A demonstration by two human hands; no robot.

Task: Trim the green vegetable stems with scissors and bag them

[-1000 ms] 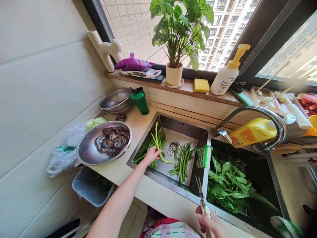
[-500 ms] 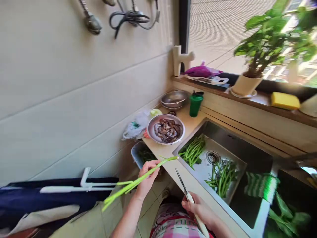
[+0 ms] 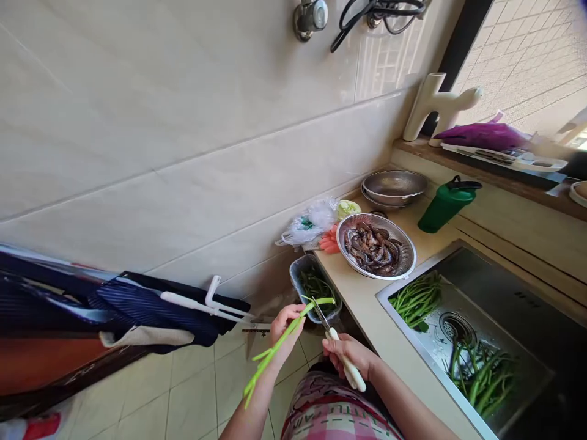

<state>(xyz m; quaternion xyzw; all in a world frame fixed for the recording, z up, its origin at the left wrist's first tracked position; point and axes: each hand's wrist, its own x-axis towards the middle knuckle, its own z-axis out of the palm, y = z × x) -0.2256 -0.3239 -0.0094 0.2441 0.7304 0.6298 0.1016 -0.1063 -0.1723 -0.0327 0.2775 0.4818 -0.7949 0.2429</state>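
Left hand (image 3: pixel 282 321) has its fingers closed around a long, thin, bright green stem (image 3: pixel 269 355) with a small side shoot, the tail end angled down over the forearm. Right hand (image 3: pixel 360 351) is wrapped around white-handled metal scissors (image 3: pixel 352 371), blades crossing that same stem near its thicker end. Can't really tell if they've bitten in.

Just past the blades, below counter level, there's a greyish plastic bin (image 3: pixel 296 278) with dark green scraps (image 3: pixel 312 282) inside. Up on the counter, a round perforated metal colander (image 3: pixel 407 260) full of dark brown shrimp (image 3: pixel 372 244), and behind it 2 stacked shallow metal bowls (image 3: pixel 394 182), near a dark green plastic tumbler (image 3: pixel 444 211). Off to the right, a rectangular stainless sink (image 3: pixel 486 272) holds 2 piles of green stems (image 3: pixel 415 299).
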